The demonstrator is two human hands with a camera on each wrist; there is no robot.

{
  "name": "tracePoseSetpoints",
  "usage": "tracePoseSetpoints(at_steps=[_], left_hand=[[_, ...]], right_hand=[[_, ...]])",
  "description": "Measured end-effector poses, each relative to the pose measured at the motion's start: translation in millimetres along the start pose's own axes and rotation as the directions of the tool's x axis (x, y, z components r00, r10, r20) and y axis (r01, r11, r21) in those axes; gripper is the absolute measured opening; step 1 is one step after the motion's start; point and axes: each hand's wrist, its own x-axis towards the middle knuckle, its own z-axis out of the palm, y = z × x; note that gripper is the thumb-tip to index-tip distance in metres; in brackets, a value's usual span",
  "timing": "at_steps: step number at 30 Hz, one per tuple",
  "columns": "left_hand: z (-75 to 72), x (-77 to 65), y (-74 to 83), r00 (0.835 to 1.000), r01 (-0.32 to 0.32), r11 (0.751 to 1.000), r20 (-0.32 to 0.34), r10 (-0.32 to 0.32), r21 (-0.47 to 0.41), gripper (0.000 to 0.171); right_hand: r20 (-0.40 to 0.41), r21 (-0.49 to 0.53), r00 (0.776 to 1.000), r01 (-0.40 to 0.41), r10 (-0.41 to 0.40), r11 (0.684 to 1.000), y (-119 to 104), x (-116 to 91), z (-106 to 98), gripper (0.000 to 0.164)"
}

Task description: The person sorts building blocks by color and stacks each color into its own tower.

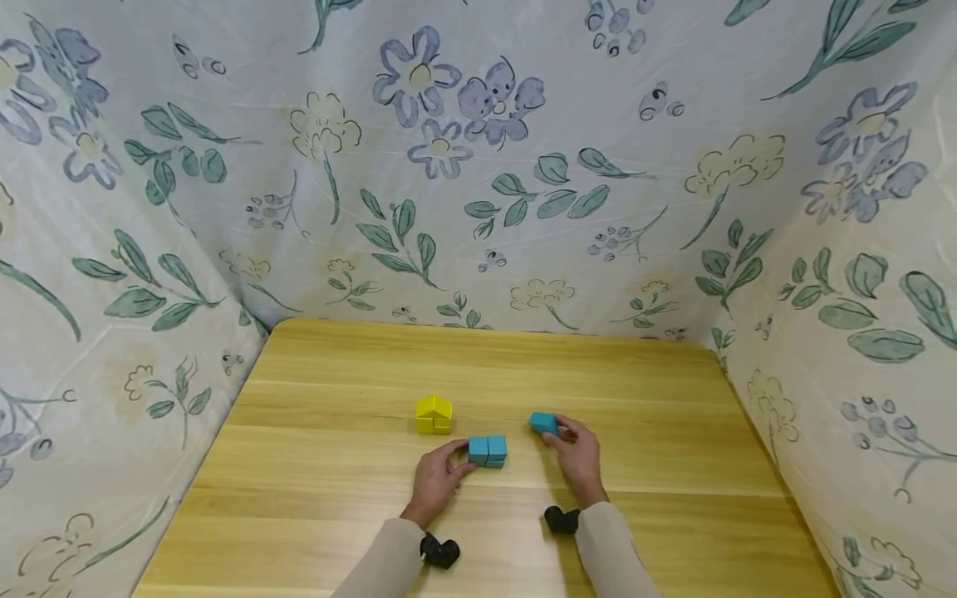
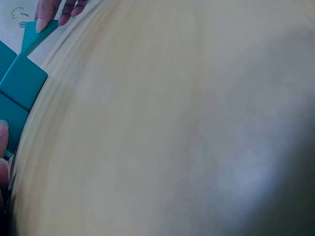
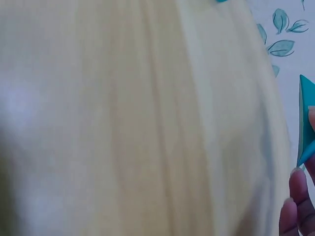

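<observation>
A small stack of blue blocks (image 1: 488, 451) stands on the table, two side by side on top with more beneath. My left hand (image 1: 436, 484) holds the stack's left side, index finger toward the back and thumb at the front corner. Blue blocks (image 2: 25, 82) and a fingertip on the lower one show at the left wrist view's edge. To the right, my right hand (image 1: 579, 459) pinches a blue triangular block (image 1: 543, 423) between thumb and fingers. The same triangular block (image 3: 306, 118) appears at the right wrist view's edge, a sloped face showing.
Behind and left of the blue stack stands a yellow block house (image 1: 434, 415) with a peaked top. The wooden table (image 1: 314, 465) meets floral cloth (image 1: 478, 249) at its back and sides. A black wrist device (image 1: 439, 551) sits on each wrist.
</observation>
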Motion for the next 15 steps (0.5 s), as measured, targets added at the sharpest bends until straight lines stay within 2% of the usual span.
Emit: tracePoseSetpoints(at_steps=[8, 12, 15], left_hand=[[-0.9, -0.3, 1.8, 1.0, 0.001, 1.0, -0.007, -0.001, 0.007, 0.04], [-1.2, -0.5, 1.9, 1.0, -0.007, 1.0, -0.011, 0.007, 0.006, 0.04], [-0.7, -0.3, 1.9, 1.0, -0.018, 1.0, -0.015, 0.018, 0.007, 0.039]], right_hand=[[0.086, 0.031, 0.99, 0.113, -0.115, 0.993, -24, -7, 4, 0.038], [0.124, 0.023, 0.974, 0.19, -0.192, 0.981, -36, -12, 7, 0.037], [0.147, 0.018, 0.953, 0.266, -0.265, 0.964, -49, -17, 9, 0.036]])
